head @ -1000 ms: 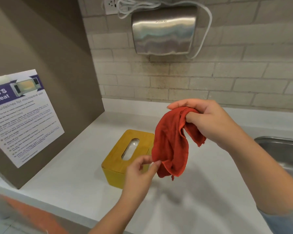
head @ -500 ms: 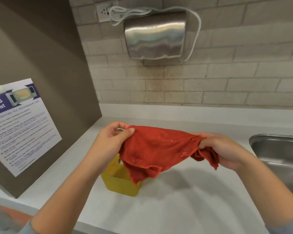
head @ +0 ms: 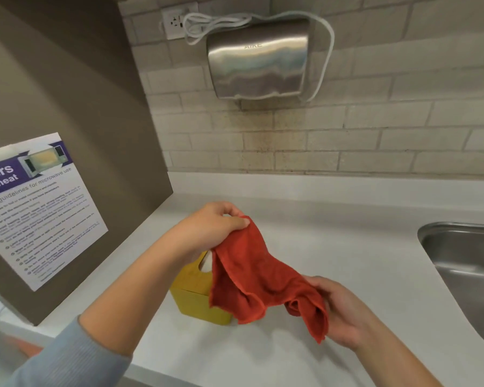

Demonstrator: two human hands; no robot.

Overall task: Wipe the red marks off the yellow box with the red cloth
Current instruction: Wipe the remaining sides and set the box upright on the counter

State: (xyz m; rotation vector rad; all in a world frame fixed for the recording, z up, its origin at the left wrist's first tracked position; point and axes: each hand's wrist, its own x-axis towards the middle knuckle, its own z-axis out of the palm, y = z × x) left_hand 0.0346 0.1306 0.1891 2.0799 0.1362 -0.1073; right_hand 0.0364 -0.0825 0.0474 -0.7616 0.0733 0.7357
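Observation:
The red cloth (head: 259, 277) hangs in the air, stretched slantwise between both hands above the white counter. My left hand (head: 210, 227) pinches its upper corner. My right hand (head: 341, 311) grips its lower end, lower and to the right. The yellow box (head: 192, 297), a tissue box with a wooden top and an oval slot, stands on the counter below my left wrist. The cloth and my forearm hide most of it. I see no red marks on the part that shows.
A steel sink (head: 470, 275) is set into the counter (head: 347, 233) at the right. A brown side panel with a microwave notice (head: 39, 208) stands at the left. A steel hand dryer (head: 259, 57) hangs on the tiled wall behind.
Both hands held the cloth spread level half a second ago. Now my right hand has dropped lower and nearer, so the cloth slants down to the right.

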